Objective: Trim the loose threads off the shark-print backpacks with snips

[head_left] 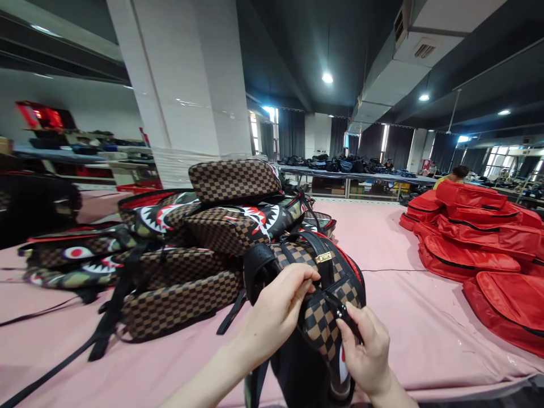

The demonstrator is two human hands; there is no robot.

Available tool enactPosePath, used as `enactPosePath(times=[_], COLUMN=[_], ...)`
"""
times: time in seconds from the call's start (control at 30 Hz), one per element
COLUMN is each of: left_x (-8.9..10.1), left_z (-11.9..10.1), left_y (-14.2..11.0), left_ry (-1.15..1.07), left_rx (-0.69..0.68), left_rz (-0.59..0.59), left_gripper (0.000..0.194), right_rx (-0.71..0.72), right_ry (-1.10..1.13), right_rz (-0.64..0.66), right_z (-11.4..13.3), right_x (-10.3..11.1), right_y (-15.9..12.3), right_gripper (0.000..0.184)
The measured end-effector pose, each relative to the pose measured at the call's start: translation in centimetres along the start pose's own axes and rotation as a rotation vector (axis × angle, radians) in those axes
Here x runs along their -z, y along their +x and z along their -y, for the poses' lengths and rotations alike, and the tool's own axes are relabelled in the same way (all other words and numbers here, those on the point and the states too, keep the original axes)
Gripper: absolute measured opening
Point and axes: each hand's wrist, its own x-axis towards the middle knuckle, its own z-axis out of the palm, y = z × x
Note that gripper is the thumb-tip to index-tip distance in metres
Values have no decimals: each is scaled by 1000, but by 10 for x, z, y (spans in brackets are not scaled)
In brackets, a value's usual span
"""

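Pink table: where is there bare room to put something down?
The pink table is mostly bare between the held checkered bag and red bags, and at near left, around a black strap. It is crowded under the patterned pile and red bags.

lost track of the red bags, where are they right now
The red bags are piled on the right of the pink-covered table, beyond the right hand.

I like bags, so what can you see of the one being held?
The bag is brown-and-black checkered and leather-like, with black straps, a gold plate, red edging and a white-and-red patch low down. It stands tilted beside the pile of bags. The left hand pinches near its middle; the right hand pinches a black part with shiny studs.
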Motion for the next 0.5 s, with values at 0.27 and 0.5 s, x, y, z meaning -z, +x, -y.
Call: enactPosePath(times=[0.27,0.5], left_x=[8,33], left_z=[2,69], left_y=[-4,7], left_ry=[37,341], left_rx=[-35,159], left_rz=[-31,-229], left_gripper=[17,37], right_rx=[-299,-234], right_ry=[276,157], right_rz=[8,40], right_z=[6,19], right_x=[7,-11], right_y=[3,-29], right_gripper=[11,40])
